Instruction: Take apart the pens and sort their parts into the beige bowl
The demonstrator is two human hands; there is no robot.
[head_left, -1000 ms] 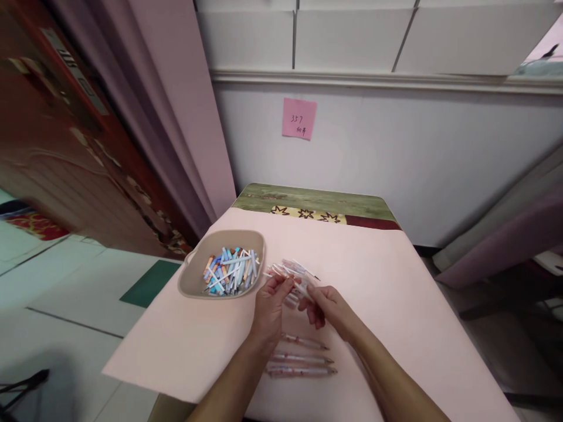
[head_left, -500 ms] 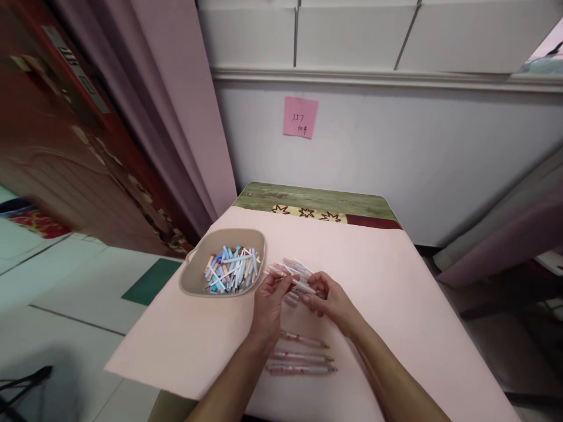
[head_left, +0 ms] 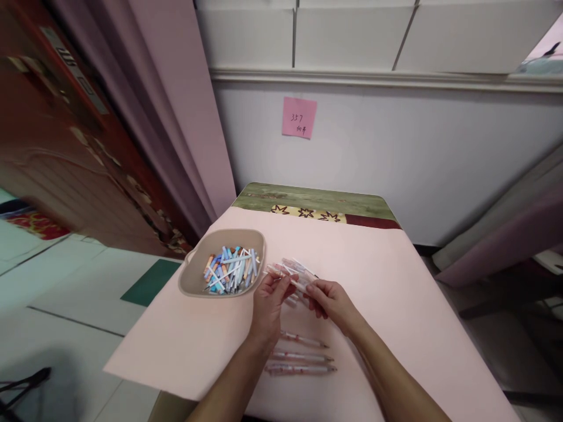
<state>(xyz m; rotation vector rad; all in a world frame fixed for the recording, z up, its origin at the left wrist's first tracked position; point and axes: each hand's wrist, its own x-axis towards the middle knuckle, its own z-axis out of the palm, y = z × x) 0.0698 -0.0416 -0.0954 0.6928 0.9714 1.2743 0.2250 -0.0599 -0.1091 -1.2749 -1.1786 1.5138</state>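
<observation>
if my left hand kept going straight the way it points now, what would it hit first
Your left hand would probably meet the pile of clear and pinkish pen parts just beyond it, though its height is unclear, so it might pass above.

The single camera sits on the person's head, above the near side of the table [head_left: 360,258], and it faces forward and down across it. It is rather near, with the left hand [head_left: 267,305] and the right hand [head_left: 333,303] over the table between. The view (quite a wide one) reaches also the wall [head_left: 360,158] behind the table, and the door [head_left: 39,170] and floor [head_left: 79,293] to the table's left.
</observation>
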